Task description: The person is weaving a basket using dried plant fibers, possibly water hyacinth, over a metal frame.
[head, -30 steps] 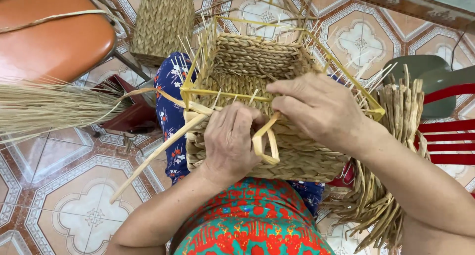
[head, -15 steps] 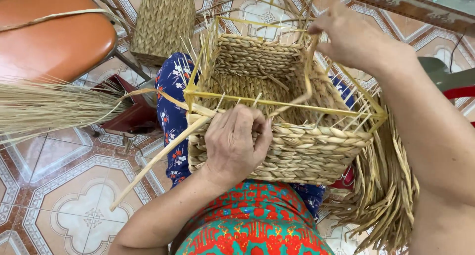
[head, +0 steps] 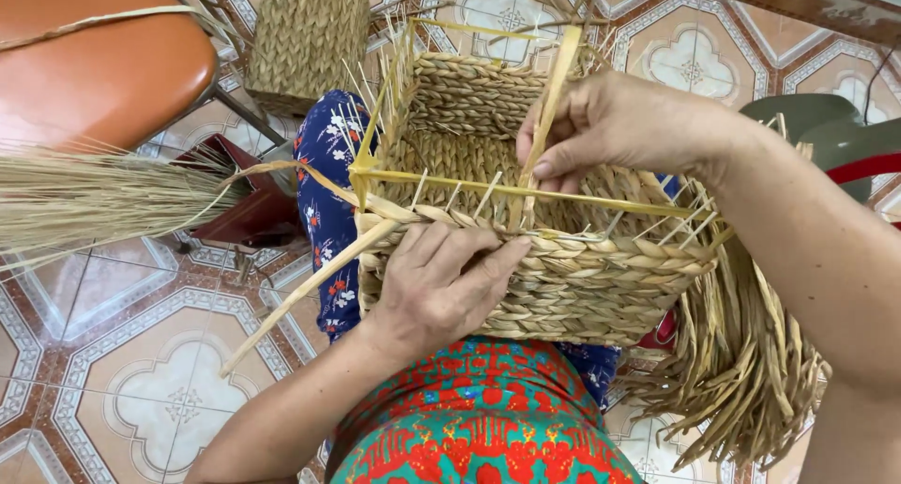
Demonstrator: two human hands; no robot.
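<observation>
On the person's lap, over a blue flowered cloth [head: 324, 165] and a red and green patterned garment [head: 488, 418], rests a square woven basket [head: 563, 277] of braided straw, its open top facing the camera and a thin yellow frame [head: 526, 191] running around its rim. The left hand [head: 441, 282] lies flat against the near wall of the basket, fingers spread and pressing the braid just under the rim, closed on nothing. The right hand [head: 610, 127] is above the rim at the far right side, thumb and fingers pinched on a flat pale straw strip [head: 554, 94] that stands nearly upright and runs down to the near wall. Short straw ends stick up all along the rim. A longer straw stalk [head: 300, 296] slants away from the basket's left corner toward the tiled floor [head: 141, 390]. A loose bundle of straw [head: 741, 371] hangs at the right of the basket, and another sheaf [head: 84, 198] lies at the left, below an orange seat [head: 94, 61]. A second woven basket [head: 305, 33] stands on the floor beyond.
</observation>
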